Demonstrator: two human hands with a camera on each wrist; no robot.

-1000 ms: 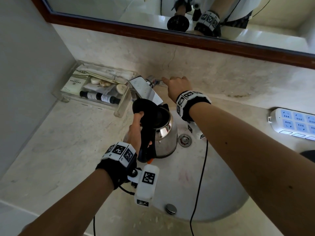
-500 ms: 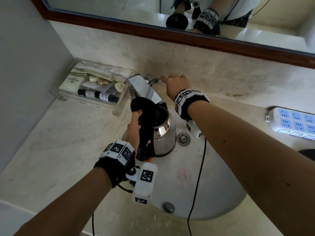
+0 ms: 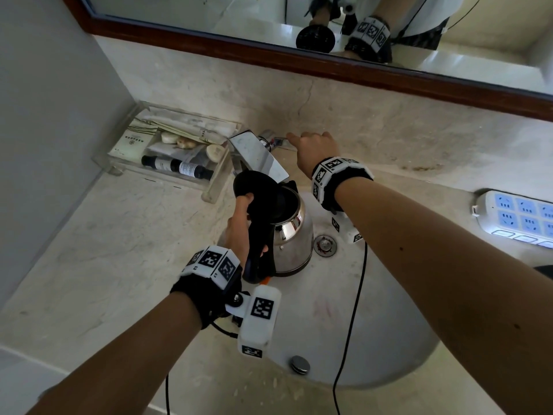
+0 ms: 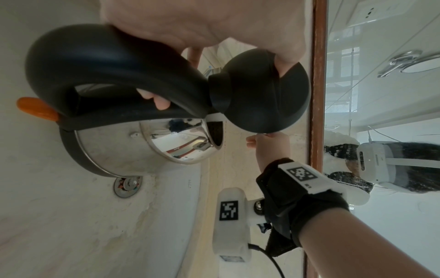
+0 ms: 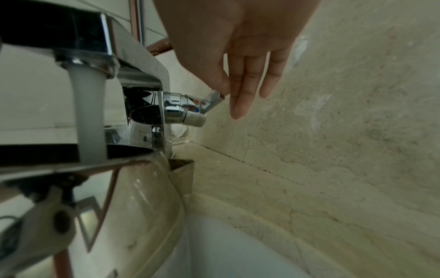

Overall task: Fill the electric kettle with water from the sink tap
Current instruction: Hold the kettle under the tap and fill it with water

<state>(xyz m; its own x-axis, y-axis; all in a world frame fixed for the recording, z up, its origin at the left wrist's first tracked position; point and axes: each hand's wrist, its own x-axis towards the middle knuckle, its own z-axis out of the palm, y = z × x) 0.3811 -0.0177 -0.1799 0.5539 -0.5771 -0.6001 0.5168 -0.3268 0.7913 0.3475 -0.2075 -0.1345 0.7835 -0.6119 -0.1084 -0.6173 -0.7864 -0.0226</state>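
Note:
A steel electric kettle with a black handle stands in the sink under the chrome tap. My left hand grips the handle, and its thumb rests on the raised black lid. In the right wrist view a stream of water falls from the spout into the kettle's open top. My right hand reaches to the tap's side lever and pinches its end between thumb and forefinger; the other fingers hang straight.
A clear tray of toiletries sits left of the tap. At the right lies a white power strip. The drain shows beside the kettle. A black cable hangs across the basin. A mirror runs above the stone backsplash.
The view has shifted slightly. Both hands and the kettle keep their places.

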